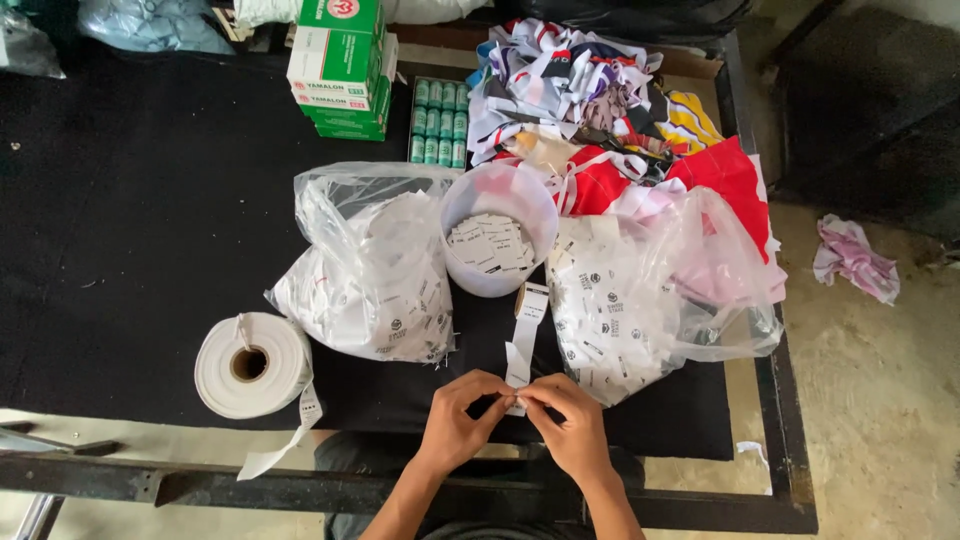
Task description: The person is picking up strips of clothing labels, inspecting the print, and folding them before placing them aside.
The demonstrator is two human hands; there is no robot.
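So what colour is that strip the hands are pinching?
White, with small dark print; the strip shows best in the head view.

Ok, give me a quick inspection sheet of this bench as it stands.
Surface: black table, cloth-covered.
Job's things: white label strip pinched by left hand and right hand; white tub of cut labels.
Clutter: two clear bags of labels, white tape roll, green boxes, green spools, fabric pile.
Grippers: both hands shut on the strip.
Cables: nothing seen.
Surroundings: concrete floor, crumpled cloth.
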